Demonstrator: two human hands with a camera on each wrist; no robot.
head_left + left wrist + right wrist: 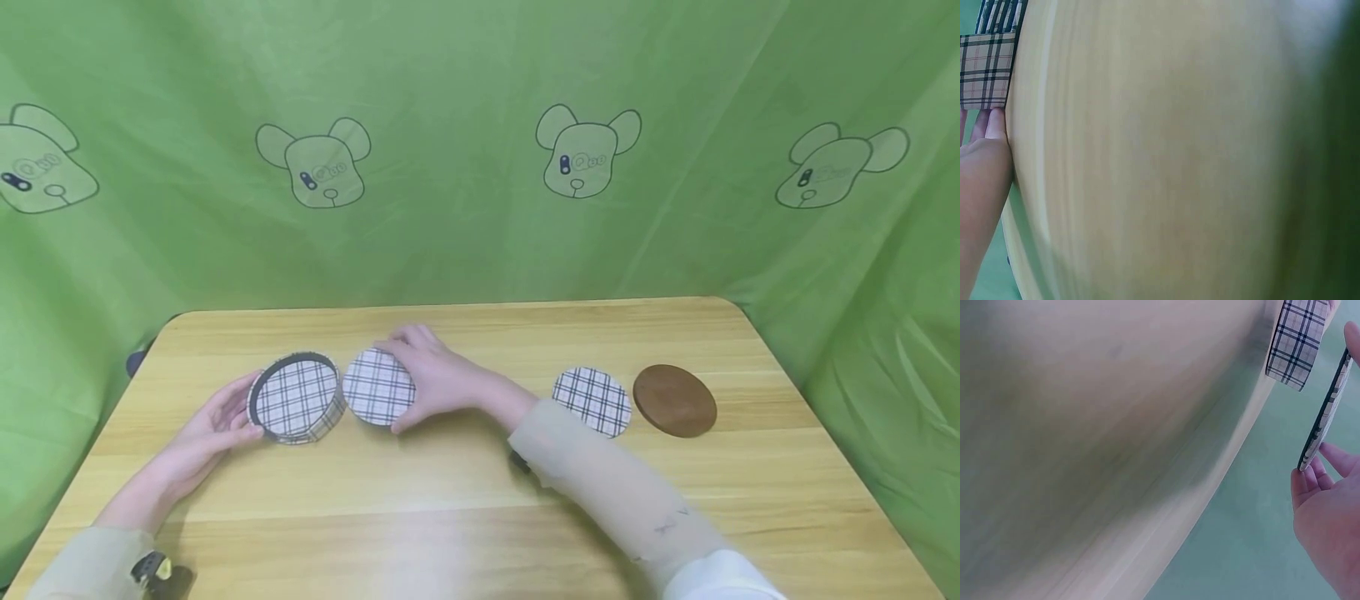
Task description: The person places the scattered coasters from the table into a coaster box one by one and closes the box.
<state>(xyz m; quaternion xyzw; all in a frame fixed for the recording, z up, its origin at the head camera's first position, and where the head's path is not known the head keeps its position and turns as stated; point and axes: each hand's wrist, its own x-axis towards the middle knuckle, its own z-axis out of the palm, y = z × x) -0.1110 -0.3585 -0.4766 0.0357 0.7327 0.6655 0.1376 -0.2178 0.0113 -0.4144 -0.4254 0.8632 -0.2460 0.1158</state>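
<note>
Black-and-white checked patterning covers a round open box [296,398], found at the left of centre in the head view, with a dark inner wall and a checked bottom. A person's left hand [213,433] grips this box at its left side, thumb at the lower left of the wall and fingers curled behind it. From where I stand, the right hand [435,375] pinches a checked disc [378,386] just right of the box, thumb at the disc's lower edge and fingers at its upper edge. At the upper right of the right wrist view, the disc is seen nearly edge-on, tilted, with a visible gap between it and the box.

Also noted: a second checked disc [588,396] lies right of centre in the head view, its lower left edge close against the right sleeve [615,487], which is beige. Farther right, just beside it, lies a plain brown disc [675,402]. Both lie flat on a pale wood-grain counter [315,517] with rounded far corners. A beige left sleeve [93,567] occupies the lower left corner, with a small dark item [150,567] at its edge, too small to identify. Green cloth [465,242] fills the upper frame, printed with a row of outlined animal heads [577,158].
</note>
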